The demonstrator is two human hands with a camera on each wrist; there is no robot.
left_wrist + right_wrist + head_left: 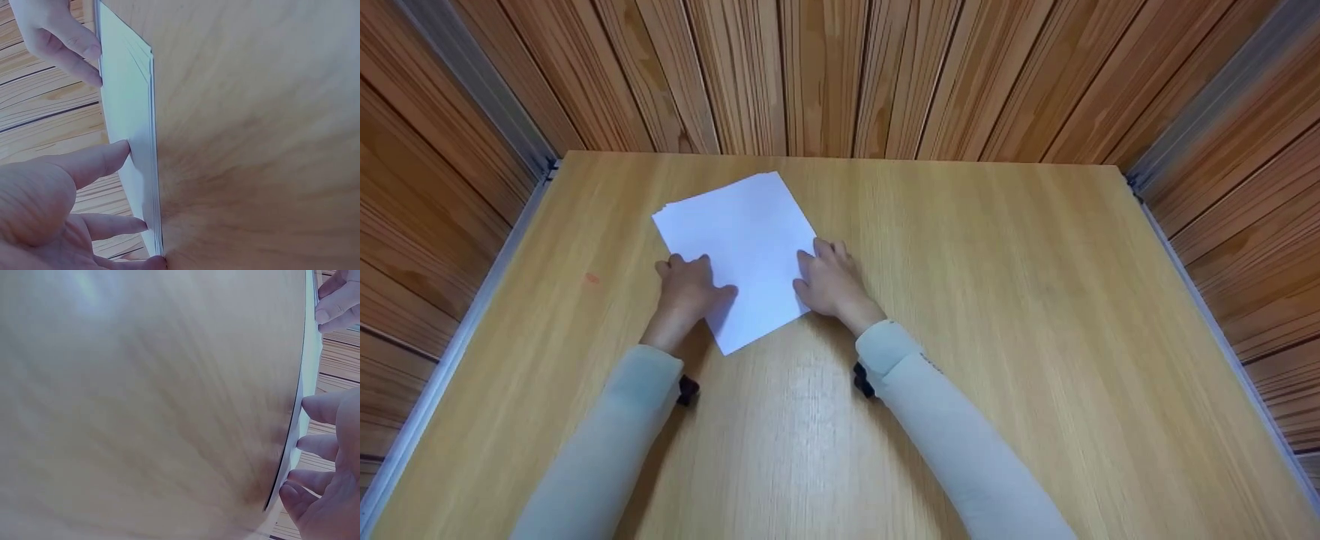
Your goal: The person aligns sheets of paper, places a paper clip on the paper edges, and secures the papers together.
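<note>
A stack of white paper (746, 232) lies tilted on the wooden table, left of the middle. Its sheets are slightly out of line at the far left corner, and in the left wrist view the layered edge of the stack (152, 112) shows. My left hand (688, 289) rests at the left edge, thumb on the top sheet and fingertips at the side. Across from it, my right hand (832, 279) touches the right edge near the close corner, fingers spread. In the right wrist view, several fingertips (308, 443) press along that edge.
The wooden table (1020, 315) extends widely to the right of the paper. A small reddish mark (592, 277) is on the tabletop at left. Wood-plank walls (825, 75) enclose the back and sides, with metal rails (465, 322) along the table's side edges.
</note>
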